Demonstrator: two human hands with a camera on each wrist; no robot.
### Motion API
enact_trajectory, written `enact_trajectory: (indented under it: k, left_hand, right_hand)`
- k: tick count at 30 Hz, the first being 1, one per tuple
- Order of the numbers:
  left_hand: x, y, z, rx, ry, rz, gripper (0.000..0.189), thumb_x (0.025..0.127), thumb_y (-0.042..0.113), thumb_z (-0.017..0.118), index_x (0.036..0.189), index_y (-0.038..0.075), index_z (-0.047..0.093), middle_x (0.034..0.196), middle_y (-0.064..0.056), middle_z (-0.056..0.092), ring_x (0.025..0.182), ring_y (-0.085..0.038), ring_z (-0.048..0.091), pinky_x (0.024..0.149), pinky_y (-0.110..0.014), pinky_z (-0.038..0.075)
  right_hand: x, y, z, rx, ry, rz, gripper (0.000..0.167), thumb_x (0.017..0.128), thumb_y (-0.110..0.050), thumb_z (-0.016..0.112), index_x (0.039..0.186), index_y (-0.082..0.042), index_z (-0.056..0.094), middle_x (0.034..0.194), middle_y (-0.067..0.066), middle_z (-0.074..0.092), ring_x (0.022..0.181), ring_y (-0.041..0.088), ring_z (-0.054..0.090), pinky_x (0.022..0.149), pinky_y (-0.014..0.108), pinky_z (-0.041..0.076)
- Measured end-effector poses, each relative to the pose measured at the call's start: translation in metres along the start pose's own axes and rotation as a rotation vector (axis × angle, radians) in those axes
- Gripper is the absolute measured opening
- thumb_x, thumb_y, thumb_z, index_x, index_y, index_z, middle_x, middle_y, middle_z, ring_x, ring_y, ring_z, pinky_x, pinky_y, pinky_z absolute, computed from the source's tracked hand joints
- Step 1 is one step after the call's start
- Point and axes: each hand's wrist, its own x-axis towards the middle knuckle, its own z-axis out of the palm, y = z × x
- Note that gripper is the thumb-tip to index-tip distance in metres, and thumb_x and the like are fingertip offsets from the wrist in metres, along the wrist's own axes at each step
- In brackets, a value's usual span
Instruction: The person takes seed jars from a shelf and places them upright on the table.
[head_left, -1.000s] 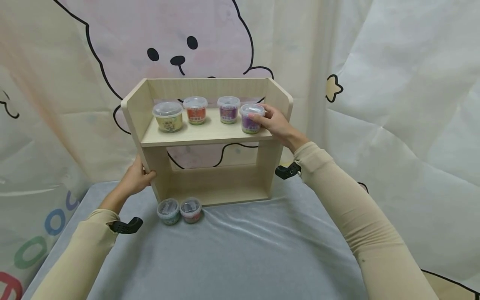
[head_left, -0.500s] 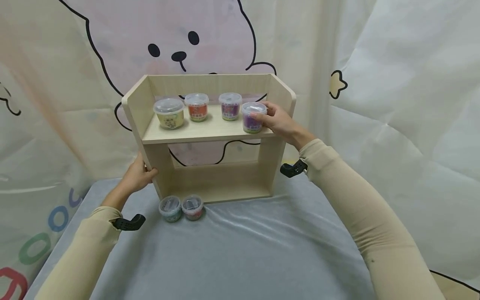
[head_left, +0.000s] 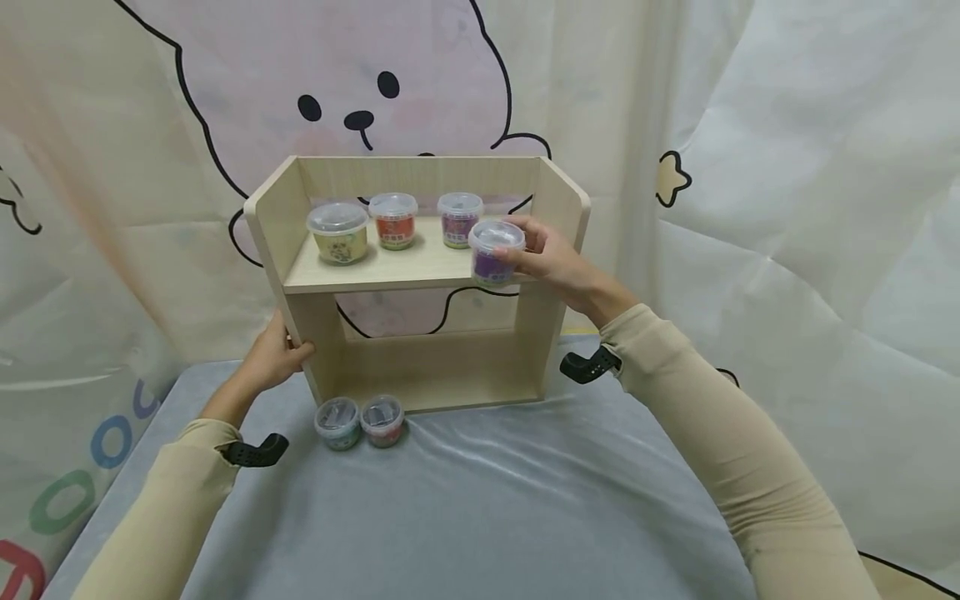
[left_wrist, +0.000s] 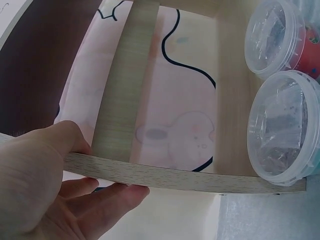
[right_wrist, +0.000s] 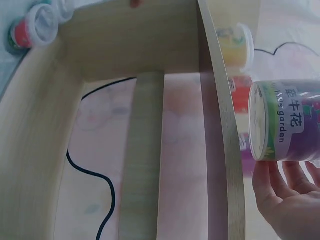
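One hand braces the wooden shelf unit (head_left: 326,333), the other holds a morning-glory cup (head_left: 492,265).

The left hand (head_left: 273,354) grips the side panel, thumb inside, fingers outside, presumably to steady it. The right hand (head_left: 555,260) has thumb and fingers curled round the cup's side, leaving its lid free; the cup is upright at the upper board's (head_left: 420,271) right front edge, though I can't tell whether it touches. The yellow tub (head_left: 341,243), orange-red cup (head_left: 395,229) and other purple cup (head_left: 456,227) stand there too, labels outward, likely for display.

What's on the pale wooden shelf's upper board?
A yellow round plastic cup, a red one, a purple one. Anything behind the right hand and held purple cup is covered.
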Motion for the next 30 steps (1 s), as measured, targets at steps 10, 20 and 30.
enact_trajectory:
  k: [10,20,30]
  left_hand:
    - [-0.002,-0.002,-0.002,0.016,-0.021,0.003,0.075,0.096,0.002,0.05,0.157,0.002,0.007,0.145,-0.044,0.035,0.116,-0.064,0.056,0.066,-0.041,0.061]
    - [-0.002,-0.001,-0.002,0.006,-0.014,0.001,0.073,0.095,0.002,0.052,0.156,0.001,0.01,0.142,-0.044,0.039,0.114,-0.062,0.058,0.065,-0.04,0.061]
    - [-0.002,0.002,-0.002,-0.003,-0.014,-0.002,0.075,0.095,0.001,0.052,0.156,0.002,0.01,0.143,-0.045,0.038,0.117,-0.063,0.056,0.066,-0.042,0.061]
  right_hand:
    - [-0.014,0.012,0.028,0.048,-0.015,-0.052,0.058,0.096,-0.006,0.06,0.151,-0.005,0.039,0.129,0.001,0.06,0.114,0.01,0.059,0.097,0.025,0.052]
    - [-0.021,0.03,0.043,0.034,-0.017,-0.029,0.059,0.094,-0.007,0.062,0.149,-0.004,0.042,0.129,0.008,0.06,0.11,0.009,0.061,0.096,0.021,0.053]
    - [-0.023,0.051,0.053,-0.046,-0.061,-0.028,0.06,0.092,-0.01,0.069,0.147,-0.002,0.045,0.136,0.024,0.058,0.116,0.016,0.061,0.098,0.024,0.052]
